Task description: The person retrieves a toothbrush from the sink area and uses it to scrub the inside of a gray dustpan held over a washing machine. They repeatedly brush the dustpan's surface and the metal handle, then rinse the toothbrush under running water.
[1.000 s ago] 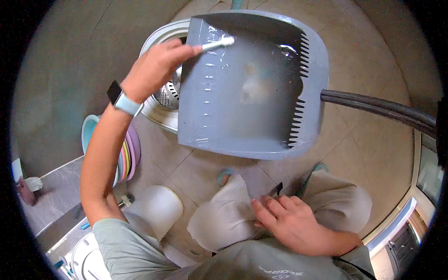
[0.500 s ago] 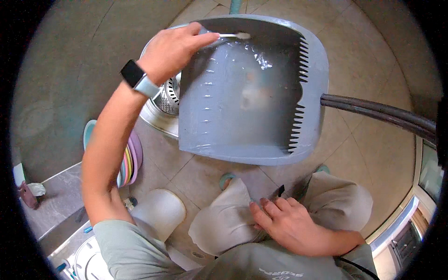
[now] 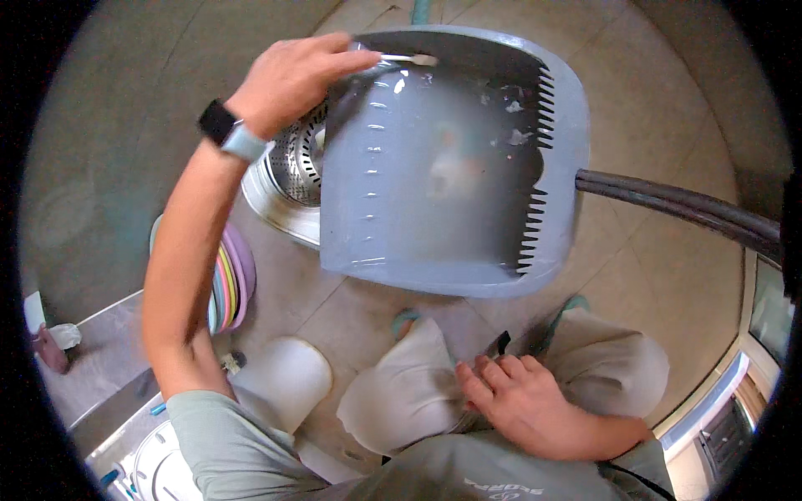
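Tally: one left hand (image 3: 296, 77), one right hand (image 3: 522, 397); one brush (image 3: 411, 59), one dustpan (image 3: 349, 175), one watch (image 3: 219, 122), two slippers (image 3: 400, 322), one perforated basket (image 3: 296, 171).

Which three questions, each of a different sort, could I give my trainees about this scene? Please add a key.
1. What holds the white brush?
2. True or false: the grey dustpan has its dark handle on its toothed side.
3. Where in the picture are the stacked basins?
A) right of the dustpan
B) left of the dustpan
C) inside the dustpan

Key
1. The left hand.
2. True.
3. B.
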The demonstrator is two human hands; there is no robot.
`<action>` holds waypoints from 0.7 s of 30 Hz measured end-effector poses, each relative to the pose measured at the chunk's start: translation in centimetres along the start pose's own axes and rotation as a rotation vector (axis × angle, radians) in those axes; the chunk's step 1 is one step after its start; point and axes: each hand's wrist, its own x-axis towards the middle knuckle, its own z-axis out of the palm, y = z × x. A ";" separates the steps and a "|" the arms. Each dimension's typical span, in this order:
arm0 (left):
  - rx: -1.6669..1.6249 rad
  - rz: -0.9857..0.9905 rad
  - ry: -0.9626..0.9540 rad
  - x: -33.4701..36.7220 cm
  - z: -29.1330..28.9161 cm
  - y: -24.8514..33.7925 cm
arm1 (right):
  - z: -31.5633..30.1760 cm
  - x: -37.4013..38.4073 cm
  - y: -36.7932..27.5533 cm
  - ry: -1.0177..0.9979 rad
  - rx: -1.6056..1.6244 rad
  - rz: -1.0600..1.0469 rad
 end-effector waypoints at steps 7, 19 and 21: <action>0.247 0.041 -0.018 -2.9 -2.2 -3.2 | -0.7 0.3 0.4 -0.040 0.050 -0.014; -0.002 -0.056 -0.013 -2.5 0.0 -2.3 | 0.1 0.4 -0.2 0.043 0.027 -0.051; -0.148 -0.172 -0.063 -5.0 -0.7 -1.7 | 0.3 0.3 -0.3 0.030 0.023 -0.039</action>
